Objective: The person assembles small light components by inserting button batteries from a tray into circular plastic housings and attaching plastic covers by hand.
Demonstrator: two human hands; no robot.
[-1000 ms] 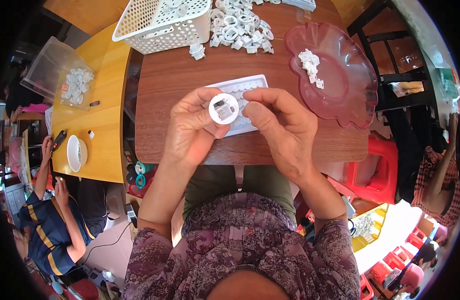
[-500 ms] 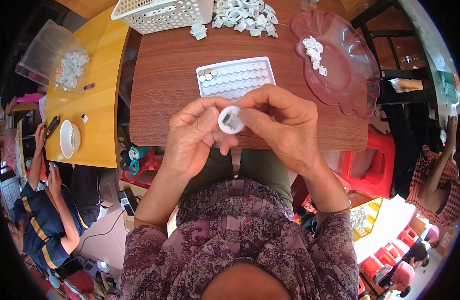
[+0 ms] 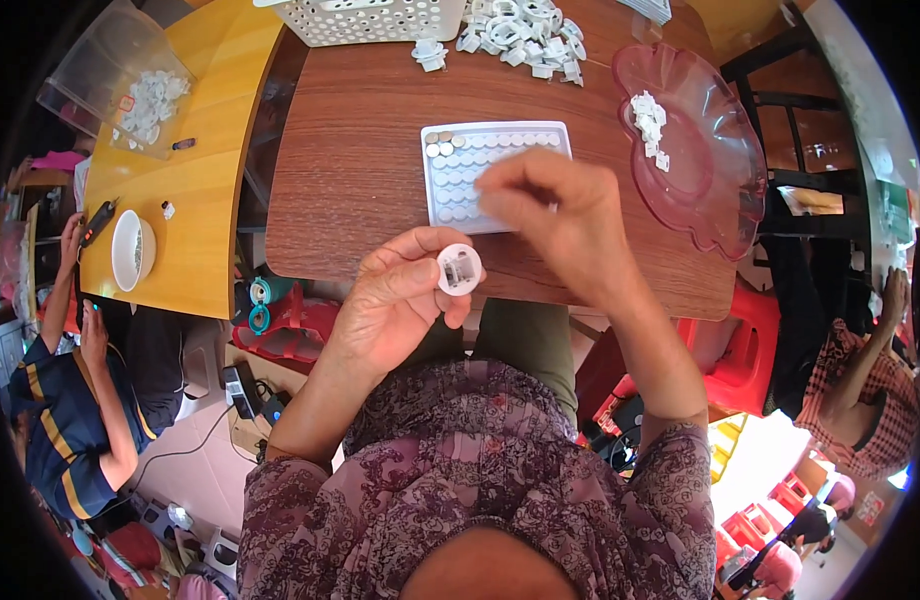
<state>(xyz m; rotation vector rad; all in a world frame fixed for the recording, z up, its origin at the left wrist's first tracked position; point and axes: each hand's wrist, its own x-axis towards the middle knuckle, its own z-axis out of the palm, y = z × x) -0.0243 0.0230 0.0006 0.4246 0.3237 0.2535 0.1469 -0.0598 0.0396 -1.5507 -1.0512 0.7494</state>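
Note:
My left hand (image 3: pixel 405 290) pinches a small round white plastic housing (image 3: pixel 464 262) between thumb and fingers, its hollow side with small fittings facing up. My right hand (image 3: pixel 570 220) is apart from it, over the near right part of a white tray (image 3: pixel 450 215) with rows of round pockets. Its fingertips point left and are smeared by motion, so whether they hold anything is unclear. Several silver button cells (image 3: pixel 446 148) lie in the tray's far left corner.
Beyond the tray are a pile of white plastic parts (image 3: pixel 525 38) and a perforated white basket (image 3: pixel 380 25). A pink translucent scalloped dish (image 3: pixel 700 205) holds white pieces at right. On the yellow table at left stand a clear bin (image 3: pixel 100 70) and a white bowl (image 3: pixel 133 250); a co-worker sits there.
My right hand has let go of the white housing and moved away, up and right over the tray. My left hand still holds the housing. The whole view has shifted slightly.

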